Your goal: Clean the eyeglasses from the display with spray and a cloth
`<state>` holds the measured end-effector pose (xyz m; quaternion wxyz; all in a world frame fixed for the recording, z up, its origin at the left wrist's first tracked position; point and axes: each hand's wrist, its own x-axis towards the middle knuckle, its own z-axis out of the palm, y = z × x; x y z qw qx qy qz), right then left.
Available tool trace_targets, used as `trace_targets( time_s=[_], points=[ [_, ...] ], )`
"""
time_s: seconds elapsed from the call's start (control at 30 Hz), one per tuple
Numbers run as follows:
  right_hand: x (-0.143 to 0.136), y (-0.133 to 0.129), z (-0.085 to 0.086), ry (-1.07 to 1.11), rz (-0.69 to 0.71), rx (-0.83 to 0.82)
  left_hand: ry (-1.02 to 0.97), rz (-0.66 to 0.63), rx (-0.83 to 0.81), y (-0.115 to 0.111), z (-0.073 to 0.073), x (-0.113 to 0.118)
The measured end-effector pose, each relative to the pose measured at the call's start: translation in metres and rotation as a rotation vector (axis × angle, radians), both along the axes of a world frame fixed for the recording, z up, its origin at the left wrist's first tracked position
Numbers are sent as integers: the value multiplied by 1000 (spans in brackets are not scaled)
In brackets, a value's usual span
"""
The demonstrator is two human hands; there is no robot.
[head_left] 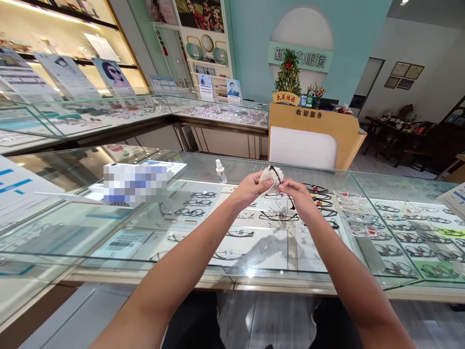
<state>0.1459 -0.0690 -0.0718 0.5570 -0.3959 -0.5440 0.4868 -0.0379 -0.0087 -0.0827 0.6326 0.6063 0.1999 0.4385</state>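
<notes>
Above the glass counter, my left hand [253,188] is closed on a crumpled whitish cloth [268,177], its thumb pressed on top. The cloth is folded around part of a pair of eyeglasses [291,203], whose dark temple pieces stick out by the cloth and below my right fingers. My right hand [297,190] pinches the eyeglasses at the cloth's right side. Most of the lenses are hidden by the fingers and cloth. A small white bottle [221,171] stands upright on the counter, left of and slightly beyond my left hand.
The glass display counter [250,272] spans the space before me, with several rows of eyeglasses [279,216] under its top. White printed boxes or cards [174,167] lie at left. Beyond stand further showcases [225,104] and a wooden cashier desk [348,140].
</notes>
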Motion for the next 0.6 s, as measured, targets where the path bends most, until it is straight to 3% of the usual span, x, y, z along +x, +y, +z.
trace_targets(
  time_s=[0.2, 0.43, 0.5, 0.6],
  points=[
    [-3, -1, -2, 12, 37, 0, 39, 124, -43, -5, 2, 2],
    [-12, 11, -18, 30, 47, 26, -9, 264, 0, -9, 2, 9],
    [-12, 11, -19, 22, 46, 33, -29, 258, 2, -6, 0, 9],
    [-7, 8, -14, -14, 14, 39, -60, 141, -59, 0, -1, 5]
  ],
)
